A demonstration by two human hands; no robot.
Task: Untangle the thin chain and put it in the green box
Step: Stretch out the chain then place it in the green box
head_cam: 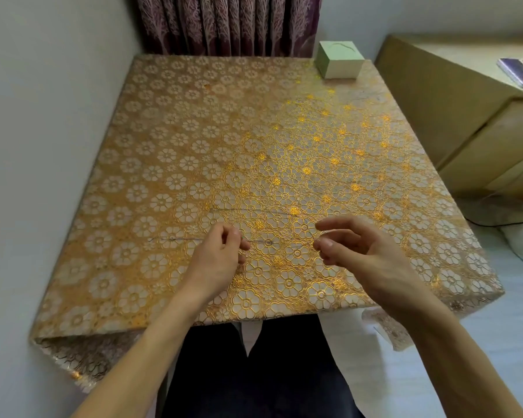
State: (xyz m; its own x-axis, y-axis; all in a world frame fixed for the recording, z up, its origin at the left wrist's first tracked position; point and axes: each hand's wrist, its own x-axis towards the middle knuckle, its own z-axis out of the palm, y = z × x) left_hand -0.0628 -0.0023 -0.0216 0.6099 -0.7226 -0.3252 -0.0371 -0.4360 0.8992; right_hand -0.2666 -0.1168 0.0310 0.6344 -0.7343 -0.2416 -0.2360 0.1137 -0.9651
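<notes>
Floral tablecloth (pixel 194 116), your left hand (pixel 216 256) and right hand (pixel 357 254) both pinching thin chain (pixel 187 239), well apart from green box (pixel 340 60)

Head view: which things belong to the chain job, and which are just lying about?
Job: thin chain, green box, left hand, right hand.
Lying about: phone, wooden cabinet, curtain.

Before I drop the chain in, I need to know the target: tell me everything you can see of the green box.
The green box is blocky, cardboard by its look: pale green top and left side, paler near face, a thin curved line on top. It looks closed and stands upright at the table's far right corner; only the table touches it.
</notes>
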